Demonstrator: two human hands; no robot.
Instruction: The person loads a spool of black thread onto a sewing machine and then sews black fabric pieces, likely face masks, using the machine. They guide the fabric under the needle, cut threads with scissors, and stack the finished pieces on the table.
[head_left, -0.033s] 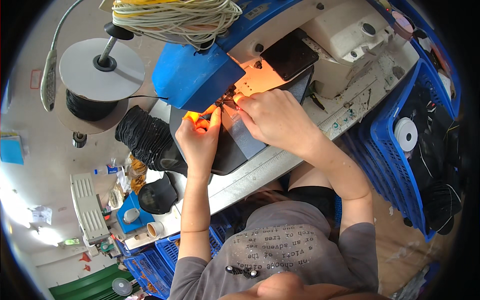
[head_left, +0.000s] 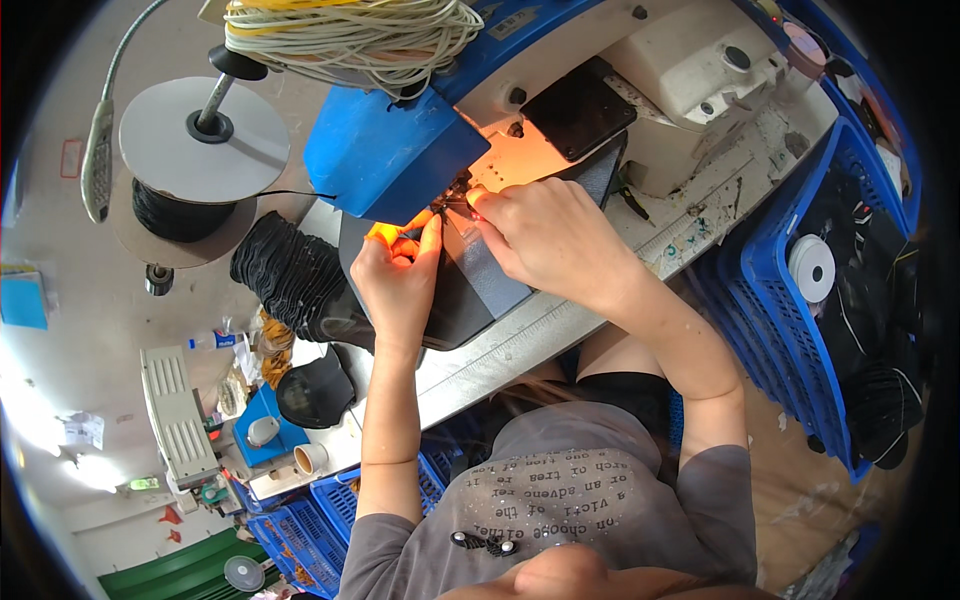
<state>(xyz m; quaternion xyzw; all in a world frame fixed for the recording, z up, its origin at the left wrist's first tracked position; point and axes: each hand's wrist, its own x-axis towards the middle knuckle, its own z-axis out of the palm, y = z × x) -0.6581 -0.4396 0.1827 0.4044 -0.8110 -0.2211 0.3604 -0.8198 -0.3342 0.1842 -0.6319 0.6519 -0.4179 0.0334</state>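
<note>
Work in progress: your left hand point(head_left: 398, 272) and right hand point(head_left: 545, 235) pinch dark fabric point(head_left: 480, 280) at the sewing machine point(head_left: 400, 150) needle, most of it unfed.

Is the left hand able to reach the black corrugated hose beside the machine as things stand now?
Probably yes. The left hand pinches the dark fabric under the needle, and the black corrugated hose lies just to its left, with nothing visible between them.
</note>
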